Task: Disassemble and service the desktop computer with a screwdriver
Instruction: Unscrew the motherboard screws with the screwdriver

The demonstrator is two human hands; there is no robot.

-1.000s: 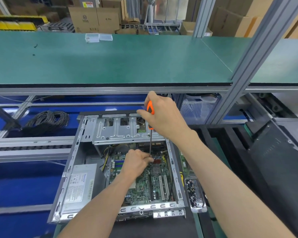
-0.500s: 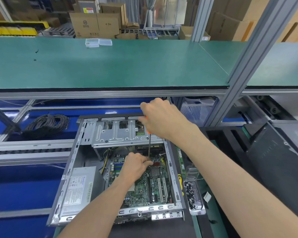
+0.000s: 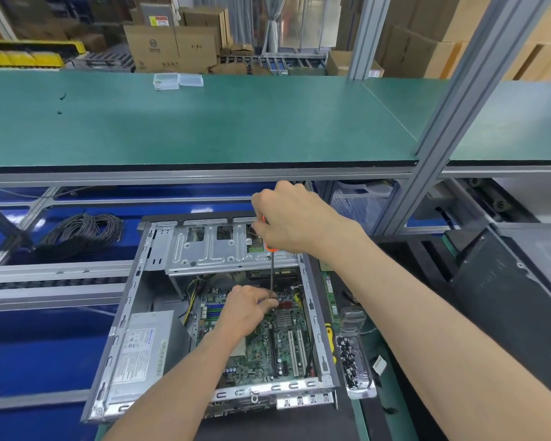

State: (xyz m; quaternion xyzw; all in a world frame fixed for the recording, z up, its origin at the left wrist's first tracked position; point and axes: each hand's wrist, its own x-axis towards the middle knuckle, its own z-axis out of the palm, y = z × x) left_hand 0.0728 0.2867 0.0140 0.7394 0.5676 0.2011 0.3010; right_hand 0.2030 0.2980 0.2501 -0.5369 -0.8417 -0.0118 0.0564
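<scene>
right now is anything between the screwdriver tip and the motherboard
Nothing visible. The right hand grips the orange handle, and the screwdriver shaft drops just in front of the drive cage straight to the motherboard. The left hand pinches the shaft near the tip, hiding the contact point itself.

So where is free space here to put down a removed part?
The green upper shelf is mostly bare, bordered by two clear boxes at its far edge. The blue surface left of the computer case is bare too. Right of the case is crowded: a screw tray.
</scene>
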